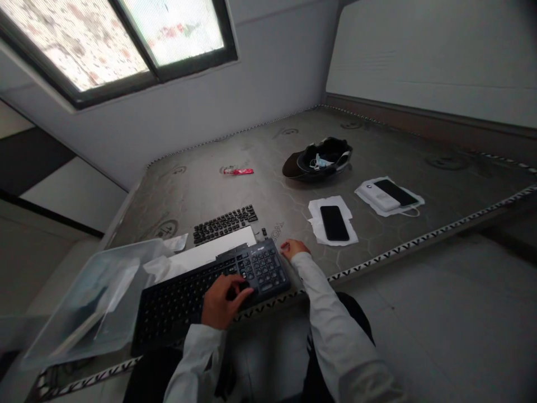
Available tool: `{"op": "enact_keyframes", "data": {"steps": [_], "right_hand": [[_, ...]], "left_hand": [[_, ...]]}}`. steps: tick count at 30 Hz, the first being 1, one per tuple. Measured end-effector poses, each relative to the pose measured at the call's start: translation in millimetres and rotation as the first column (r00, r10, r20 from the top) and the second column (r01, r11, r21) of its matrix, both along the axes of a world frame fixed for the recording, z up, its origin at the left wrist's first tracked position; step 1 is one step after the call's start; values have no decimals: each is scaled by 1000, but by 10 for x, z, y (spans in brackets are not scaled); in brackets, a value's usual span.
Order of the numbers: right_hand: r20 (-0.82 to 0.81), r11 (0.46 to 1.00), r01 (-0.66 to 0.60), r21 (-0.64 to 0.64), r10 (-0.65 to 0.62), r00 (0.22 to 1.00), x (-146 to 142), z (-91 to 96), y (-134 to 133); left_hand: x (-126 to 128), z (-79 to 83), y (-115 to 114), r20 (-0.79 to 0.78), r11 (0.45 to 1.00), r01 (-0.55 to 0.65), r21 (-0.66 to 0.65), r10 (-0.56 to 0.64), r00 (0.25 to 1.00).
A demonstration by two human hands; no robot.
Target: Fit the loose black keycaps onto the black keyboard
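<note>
A black keyboard (197,296) lies at the near edge of a grey mattress (268,173). My left hand (224,302) rests on the keyboard's right part, fingers curled and pinched together on the keys. My right hand (293,248) lies on the mattress just right of the keyboard's number pad, fingers bent down against the surface near a few small loose keycaps (264,231). A block of removed black keycaps (225,224) sits behind a white sheet (210,253) beyond the keyboard.
A clear plastic lid or tray (92,296) lies left of the keyboard. A black phone (334,223) rests on white paper, a white power bank and another phone (388,196) further right. A black cap (319,160) and red wrapper (238,170) lie farther back.
</note>
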State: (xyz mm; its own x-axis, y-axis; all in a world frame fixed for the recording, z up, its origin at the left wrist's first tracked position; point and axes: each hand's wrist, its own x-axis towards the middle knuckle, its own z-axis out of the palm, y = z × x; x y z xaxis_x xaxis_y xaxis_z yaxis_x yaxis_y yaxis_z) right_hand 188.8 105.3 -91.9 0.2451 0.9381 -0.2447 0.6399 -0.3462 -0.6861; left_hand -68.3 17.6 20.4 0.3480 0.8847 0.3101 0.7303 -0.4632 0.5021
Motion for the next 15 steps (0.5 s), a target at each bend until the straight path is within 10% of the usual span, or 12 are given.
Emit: {"op": "enact_keyframes", "data": {"steps": [6, 11, 15], "right_hand": [[-136, 1000, -22, 7, 23, 990, 281, 65, -22], [-462, 953, -303, -6, 266, 846, 289, 192, -164], [-645, 869, -494, -22, 365, 671, 217, 259, -273]], "left_hand": [[-650, 203, -191, -66, 773, -576, 265, 610, 789], [-1349, 198, -344, -243, 570, -753, 328, 822, 516], [-1598, 132, -417, -342, 556, -828, 77, 795, 502]]}}
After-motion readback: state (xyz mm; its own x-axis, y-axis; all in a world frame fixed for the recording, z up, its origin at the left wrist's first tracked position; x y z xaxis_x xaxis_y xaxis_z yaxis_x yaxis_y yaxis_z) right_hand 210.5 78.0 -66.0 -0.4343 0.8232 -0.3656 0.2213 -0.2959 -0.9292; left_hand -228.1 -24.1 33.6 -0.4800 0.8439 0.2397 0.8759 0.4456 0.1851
